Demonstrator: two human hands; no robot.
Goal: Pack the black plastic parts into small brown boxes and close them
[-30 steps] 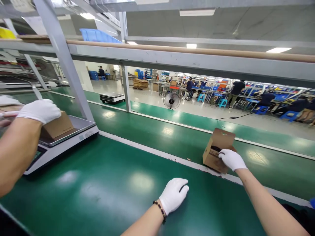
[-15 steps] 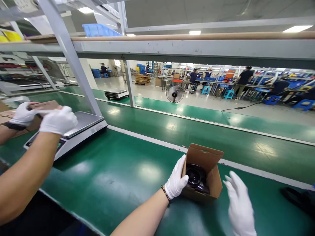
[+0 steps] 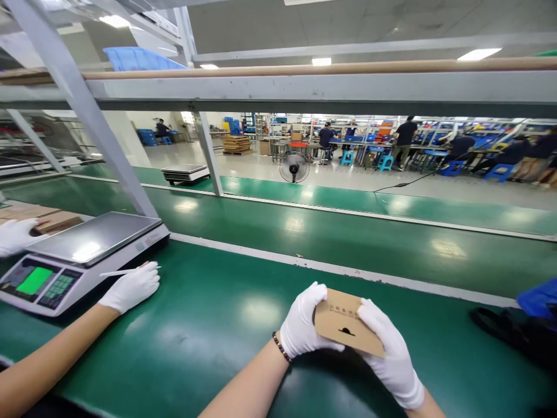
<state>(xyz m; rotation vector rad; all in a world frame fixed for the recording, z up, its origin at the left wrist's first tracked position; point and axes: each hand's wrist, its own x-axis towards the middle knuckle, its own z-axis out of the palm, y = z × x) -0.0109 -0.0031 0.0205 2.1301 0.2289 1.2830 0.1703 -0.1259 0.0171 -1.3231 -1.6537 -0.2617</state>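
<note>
A brown cardboard box (image 3: 343,319) with dark print and a small slot on its lid is between my two white-gloved hands, just above the green work surface (image 3: 226,302). Its lid is closed, so the inside is hidden. My left hand (image 3: 304,322) wraps the box's left side, the thumb along the edge. My right hand (image 3: 389,348) grips the right side, with fingers near the lid's upper corner. A beaded bracelet (image 3: 282,346) circles my left wrist.
To the left stands a weighing scale (image 3: 93,238) with a lit green display. Beside it a co-worker's gloved hand (image 3: 133,287) holds a thin white stick; another gloved hand (image 3: 17,237) touches flat cardboard (image 3: 52,222). A black strap and blue item (image 3: 539,302) lie at right. A shelf beam (image 3: 278,90) crosses above.
The box, open before with a glossy black object inside, is now closed. My right hand has come from beside it onto its right side. The co-worker's hand has lowered to the surface by the scale.
</note>
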